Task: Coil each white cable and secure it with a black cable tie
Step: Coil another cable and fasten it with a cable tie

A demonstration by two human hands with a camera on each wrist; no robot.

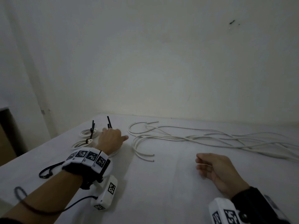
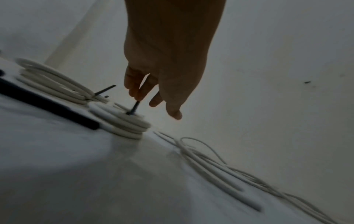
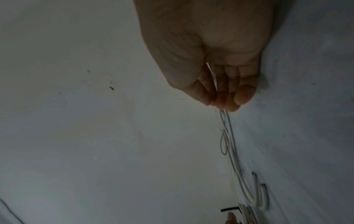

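The left hand (image 1: pixel 110 139) reaches to the middle left of the head view, its grip closed on the upright tail of a black cable tie (image 1: pixel 108 122); the left wrist view shows two fingers (image 2: pixel 134 84) pinching that tail just above a tied coil (image 2: pixel 122 122), while the thumb juts out free; two more tied coils (image 1: pixel 87 138) of white cable lie just left of the hand, each with a black tie, one tail standing up; whether the coils touch each other I cannot tell. The loose white cables (image 1: pixel 178 135) sprawl from the centre of the frame out to the right edge, their cut ends curling back near the middle, well apart from the right hand (image 1: pixel 216 168); that hand hovers at the lower right, palm turned inward, grip released, fingers loosely bent and holding nothing. The white tabletop (image 1: pixel 161 183) meets the wall along its far edge just behind the cables; its left edge runs diagonally down the frame beside the coils; a broad bare stretch lies between the two hands in the lower centre.
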